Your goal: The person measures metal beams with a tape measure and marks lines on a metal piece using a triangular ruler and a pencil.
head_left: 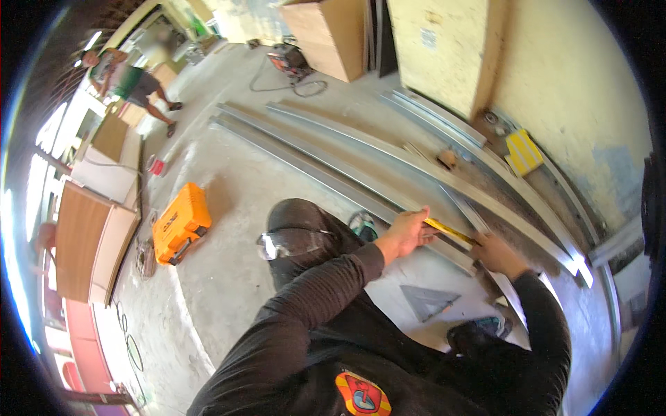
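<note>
A yellow tape measure blade (451, 231) is stretched between my two hands, above the metal bars. My left hand (408, 234) has its fingers closed on the blade's left end. At the other end my right hand (498, 254) is closed around the tape measure, whose case is hidden by the fingers. Under both hands a long grey metal bar (333, 182) lies on the floor, pointing away to the far left. A grey triangular square (427, 301) rests on the floor just below the hands. Clear safety glasses (295, 244) sit on my bent knee.
More metal bars (388, 147) lie to the right, near a yellow striped object (524, 153). An orange tool case (182, 223) stands on the floor at left. Farther back are a machine with a cable (290, 62), wooden cabinets (322, 38) and another person (132, 83).
</note>
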`<state>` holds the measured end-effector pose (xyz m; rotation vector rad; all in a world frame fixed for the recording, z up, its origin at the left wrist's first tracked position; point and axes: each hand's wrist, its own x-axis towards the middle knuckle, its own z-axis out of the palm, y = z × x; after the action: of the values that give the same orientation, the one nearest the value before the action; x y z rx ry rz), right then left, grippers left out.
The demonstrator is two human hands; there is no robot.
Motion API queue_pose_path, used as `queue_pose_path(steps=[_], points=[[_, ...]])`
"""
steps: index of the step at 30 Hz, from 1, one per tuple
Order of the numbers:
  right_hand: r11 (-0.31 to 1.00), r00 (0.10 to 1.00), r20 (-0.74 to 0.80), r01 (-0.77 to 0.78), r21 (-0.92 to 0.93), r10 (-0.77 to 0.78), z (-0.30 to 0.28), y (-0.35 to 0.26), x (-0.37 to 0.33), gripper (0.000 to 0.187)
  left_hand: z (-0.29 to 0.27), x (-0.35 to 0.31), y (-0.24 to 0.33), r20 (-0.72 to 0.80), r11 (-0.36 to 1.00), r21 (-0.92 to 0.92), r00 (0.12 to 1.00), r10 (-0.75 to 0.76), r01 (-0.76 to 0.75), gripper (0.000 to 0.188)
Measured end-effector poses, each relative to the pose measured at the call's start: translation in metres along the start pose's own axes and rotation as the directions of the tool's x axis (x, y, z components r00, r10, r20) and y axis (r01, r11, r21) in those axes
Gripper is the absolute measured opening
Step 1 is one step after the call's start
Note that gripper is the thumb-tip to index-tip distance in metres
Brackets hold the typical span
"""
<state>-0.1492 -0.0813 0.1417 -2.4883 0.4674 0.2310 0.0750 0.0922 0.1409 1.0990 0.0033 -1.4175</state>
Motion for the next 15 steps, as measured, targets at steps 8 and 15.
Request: queue_pose_path(steps=[8,15], points=[[0.88,0.879,-0.1,-0.472,-0.054,0.466,-0.023,0.175,-0.173,0.026,-0.043,0.021,0.027,-0.154,0.966,-0.169,0.974,0.168,-0.193,0.038],[0.976,0.919,-0.329,-0.214,0.043,0.216,-0.01,0.099,-0.105,0.022,0.004,0.026,-0.009,-0.201,0.964,0.005,0.944,0.262,-0.266,0.038]])
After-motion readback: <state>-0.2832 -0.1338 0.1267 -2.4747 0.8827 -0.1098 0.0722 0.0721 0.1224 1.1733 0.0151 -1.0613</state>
